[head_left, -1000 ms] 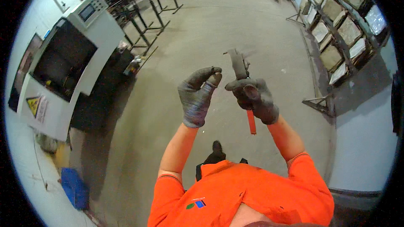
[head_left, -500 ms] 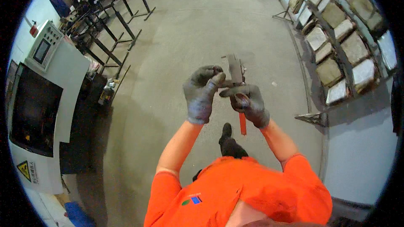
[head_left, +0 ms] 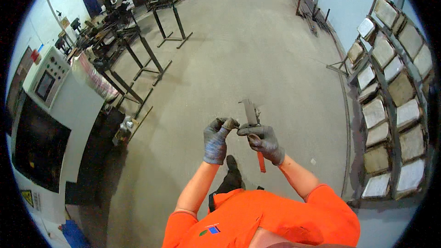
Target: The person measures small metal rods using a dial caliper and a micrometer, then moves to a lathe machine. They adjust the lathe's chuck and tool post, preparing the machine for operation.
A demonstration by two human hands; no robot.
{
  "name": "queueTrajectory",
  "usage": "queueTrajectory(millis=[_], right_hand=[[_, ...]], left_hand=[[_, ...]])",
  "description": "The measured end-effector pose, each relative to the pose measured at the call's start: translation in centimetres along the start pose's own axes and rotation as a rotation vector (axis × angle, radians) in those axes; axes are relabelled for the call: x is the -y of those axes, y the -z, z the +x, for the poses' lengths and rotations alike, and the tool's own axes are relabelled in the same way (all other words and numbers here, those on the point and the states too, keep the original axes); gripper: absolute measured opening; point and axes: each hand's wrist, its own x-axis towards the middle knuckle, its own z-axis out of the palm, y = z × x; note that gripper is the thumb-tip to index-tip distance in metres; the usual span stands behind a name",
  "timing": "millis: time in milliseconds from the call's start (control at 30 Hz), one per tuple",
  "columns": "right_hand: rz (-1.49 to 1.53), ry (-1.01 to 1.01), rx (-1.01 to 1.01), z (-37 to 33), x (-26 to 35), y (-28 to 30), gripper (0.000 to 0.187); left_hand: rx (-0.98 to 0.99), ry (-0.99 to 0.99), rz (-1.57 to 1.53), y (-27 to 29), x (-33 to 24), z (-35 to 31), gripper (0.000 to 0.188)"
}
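Both my hands wear grey work gloves and are held close together in front of me, above the floor. My right hand (head_left: 265, 143) grips a flat grey metal tool (head_left: 250, 112). Its wide blade points away from me, with a small hooked tip at the far end and a knob-like part on its right side. An orange strip (head_left: 261, 161) sticks out below the same hand. My left hand (head_left: 216, 141) is closed, thumb against fingers, its fingertips nearly meeting the right ones. Whatever it pinches is too small and dark to make out.
At left stands a pale machine cabinet (head_left: 85, 105) with a control panel (head_left: 48, 80). Black metal stands (head_left: 151, 62) and cluttered benches line the left side. On the right, a sloped rack holds several pale rectangular slabs (head_left: 374, 112). Long bars (head_left: 312, 16) lie along the far right wall.
The view has tilted up, showing more of the far floor. My hands appear lower in the picture, still close together, with the metal tool still in the right one. My stepping foot has shifted left.
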Motion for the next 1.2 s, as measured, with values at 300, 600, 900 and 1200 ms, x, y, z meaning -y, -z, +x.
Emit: queueTrajectory(millis=[300,600,900,1200], right_hand=[[0.052,-0.249,-0.070,21.6,-5.3,12.7,0.037],[0.128,-0.172,-0.165,44.9,-14.9,25.1,0.046],[0.308,-0.261,0.018,71.2,-19.7,37.2,0.056],[0.491,-0.305,-0.017,95.4,-26.8,47.8,0.056]], left_hand=[[0.217,0.208,0.111,-2.0,4.4,27.1,0.023],[0.261,0.237,0.204,-1.1,9.3,55.7,0.030],[0.002,0.268,0.118,-1.0,9.5,78.6,0.032],[0.407,0.322,-0.024,-6.7,11.3,108.8,0.037]])
